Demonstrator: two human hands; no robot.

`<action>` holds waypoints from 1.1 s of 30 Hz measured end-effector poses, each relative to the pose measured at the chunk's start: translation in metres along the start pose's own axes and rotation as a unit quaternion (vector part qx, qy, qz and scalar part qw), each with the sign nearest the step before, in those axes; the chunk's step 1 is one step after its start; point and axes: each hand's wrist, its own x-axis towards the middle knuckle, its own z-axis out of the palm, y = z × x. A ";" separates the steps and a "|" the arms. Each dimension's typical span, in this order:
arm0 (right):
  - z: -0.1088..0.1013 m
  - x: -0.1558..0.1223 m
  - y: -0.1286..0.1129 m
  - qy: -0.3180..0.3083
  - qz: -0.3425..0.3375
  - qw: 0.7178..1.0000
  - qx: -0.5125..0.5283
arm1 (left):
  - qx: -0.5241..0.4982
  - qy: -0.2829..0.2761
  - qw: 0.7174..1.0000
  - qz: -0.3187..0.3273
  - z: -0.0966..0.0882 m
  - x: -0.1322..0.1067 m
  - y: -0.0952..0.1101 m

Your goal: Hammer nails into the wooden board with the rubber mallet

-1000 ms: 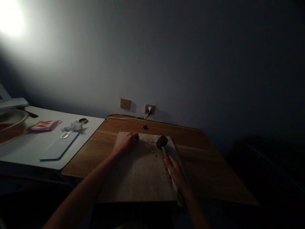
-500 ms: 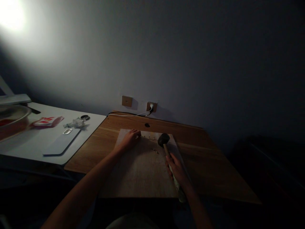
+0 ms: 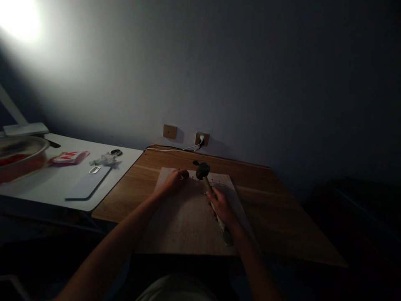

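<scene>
Since the room is dim, fine detail around the fingertips cannot be resolved. The right hand [image 3: 221, 205] is wrapped fully closed around the wooden handle of the hammer [image 3: 206, 182], gripped about mid-handle, with the butt end seen sticking out behind the wrist toward the near edge of the board [image 3: 184, 225]. The dark hammer head is positioned over the board's far edge, just beside the left hand [image 3: 173, 180]; whether the head is touching the board cannot be told. The left hand is laid on the far-left part of the board, fingers curled with tips drawn together toward the hammer head; whether anything is pinched between them cannot be told. The board is laid flat on a wooden desk [image 3: 282, 217], which is set against the wall. Two wall sockets [image 3: 169, 131] are seen behind the desk, with a white cable [image 3: 175, 149] plugged into the right one and run left along the desk's back edge. A white table [image 3: 40, 192] is butted against the desk's left side, and on it a phone [image 3: 87, 188], a red packet [image 3: 69, 157] and a bowl [image 3: 19, 156] are laid.
</scene>
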 end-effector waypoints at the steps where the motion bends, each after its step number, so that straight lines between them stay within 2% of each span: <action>1: 0.004 0.003 -0.001 -0.005 -0.001 1.000 -0.003 | -0.003 -0.001 1.000 0.004 -0.001 0.000 0.000; 10: 0.025 0.020 0.002 -0.017 0.008 1.000 -0.018 | -0.066 -0.004 0.998 -0.025 0.000 -0.001 0.002; 13: 0.027 0.022 0.002 -0.013 0.005 1.000 -0.021 | -0.083 -0.007 0.996 -0.026 0.003 -0.001 -0.002; 18: 0.029 0.025 0.003 -0.040 -0.001 0.999 -0.022 | -0.072 -0.004 0.997 -0.041 0.007 0.000 -0.006; 28: 0.030 0.021 -0.007 -0.032 0.031 0.998 -0.039 | -0.071 0.000 0.997 -0.043 0.005 0.000 -0.003; 33: 0.032 0.022 -0.004 -0.033 0.012 0.998 -0.042 | -0.061 -0.006 0.997 -0.051 0.003 0.000 -0.002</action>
